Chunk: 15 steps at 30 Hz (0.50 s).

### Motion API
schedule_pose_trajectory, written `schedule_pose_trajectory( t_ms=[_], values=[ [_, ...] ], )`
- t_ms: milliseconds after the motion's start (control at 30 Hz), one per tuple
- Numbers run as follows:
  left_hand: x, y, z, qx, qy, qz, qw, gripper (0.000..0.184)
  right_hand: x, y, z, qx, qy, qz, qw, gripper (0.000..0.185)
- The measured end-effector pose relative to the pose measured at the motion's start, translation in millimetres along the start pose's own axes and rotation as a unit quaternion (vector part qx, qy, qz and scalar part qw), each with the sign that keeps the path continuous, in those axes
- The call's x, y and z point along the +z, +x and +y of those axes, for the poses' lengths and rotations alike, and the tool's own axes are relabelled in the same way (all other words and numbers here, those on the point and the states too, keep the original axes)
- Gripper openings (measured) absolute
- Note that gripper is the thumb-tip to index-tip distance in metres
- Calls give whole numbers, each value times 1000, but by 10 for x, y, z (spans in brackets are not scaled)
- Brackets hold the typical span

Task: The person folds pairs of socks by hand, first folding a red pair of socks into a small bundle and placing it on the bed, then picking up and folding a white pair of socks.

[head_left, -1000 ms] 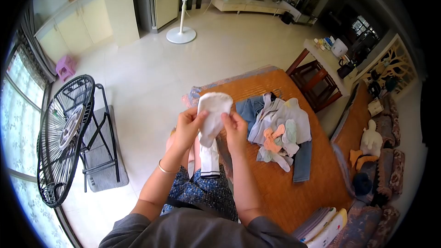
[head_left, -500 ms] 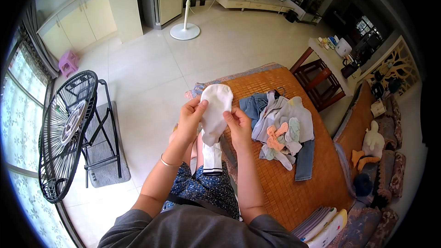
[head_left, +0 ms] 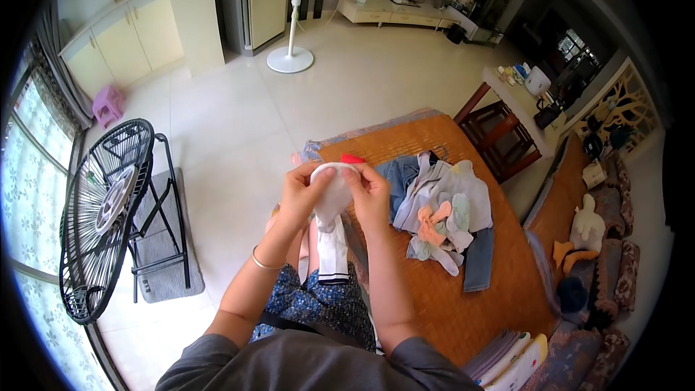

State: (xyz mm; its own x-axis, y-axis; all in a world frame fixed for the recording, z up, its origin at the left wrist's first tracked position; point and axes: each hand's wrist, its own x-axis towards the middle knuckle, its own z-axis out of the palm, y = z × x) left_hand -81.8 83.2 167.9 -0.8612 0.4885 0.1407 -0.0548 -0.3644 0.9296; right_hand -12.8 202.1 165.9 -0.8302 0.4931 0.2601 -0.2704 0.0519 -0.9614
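Observation:
A white sock (head_left: 334, 199) hangs in front of me, its toe end pinched between the thumbs and fingers of my left hand (head_left: 298, 192) and my right hand (head_left: 371, 195). Both hands are closed on its top edge, side by side. Just below lies a white ribbed sock cuff (head_left: 333, 250) with dark stripes, over my thigh and patterned shorts (head_left: 311, 300); whether it belongs to the held sock I cannot tell. Behind my right fingers shows a small red thing (head_left: 352, 159), partly hidden.
To the right, on a brown woven mat (head_left: 449, 318), lies a clothes pile: jeans (head_left: 478, 261), a pale top (head_left: 463, 181), peach socks (head_left: 432, 223). Folded cloths (head_left: 507, 362) are at the front right. A black corded chair (head_left: 108, 210) stands left, a white fan (head_left: 291, 58) ahead.
Both hands have slid up to the sock's toe end and come closer together, so the sock looks shorter and bunched. A red thing now shows behind them. The view has shifted slightly.

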Motion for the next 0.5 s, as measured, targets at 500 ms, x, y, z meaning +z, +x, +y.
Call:
schedule_pose_trajectory(
  t_ms=[500],
  values=[
    [-164, -172, -132, -33, 5, -45, 998, 23, 27, -168, 11, -18, 94, 10, 995, 15]
  ],
)
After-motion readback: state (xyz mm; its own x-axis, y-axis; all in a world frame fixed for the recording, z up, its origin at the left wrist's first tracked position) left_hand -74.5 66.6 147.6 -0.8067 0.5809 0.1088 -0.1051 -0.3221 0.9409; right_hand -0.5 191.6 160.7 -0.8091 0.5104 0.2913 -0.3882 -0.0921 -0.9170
